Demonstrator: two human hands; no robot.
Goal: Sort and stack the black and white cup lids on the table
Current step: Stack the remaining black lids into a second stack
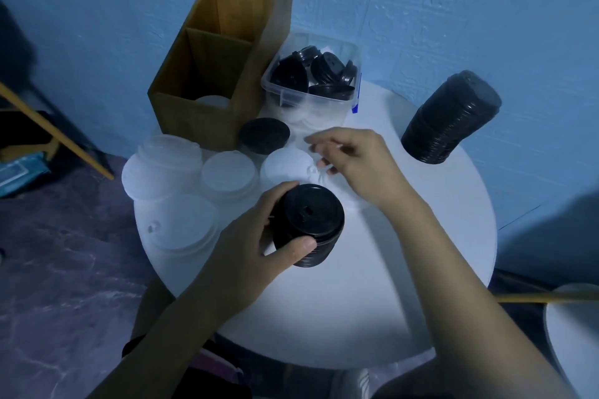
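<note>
My left hand grips a short stack of black lids at the middle of the round white table. My right hand hovers over a white lid stack, fingers loosely curled and blurred; whether it holds a clear lid I cannot tell. A tall black lid stack stands at the right. One small black stack sits by the wooden box. Several white lid stacks lie on the left side of the table. A clear plastic tub holds loose black lids.
A tall wooden box with dividers stands at the back left, white lids in its front compartment. The blue wall is close behind. A wooden-legged frame is at the left and another white surface at the lower right.
</note>
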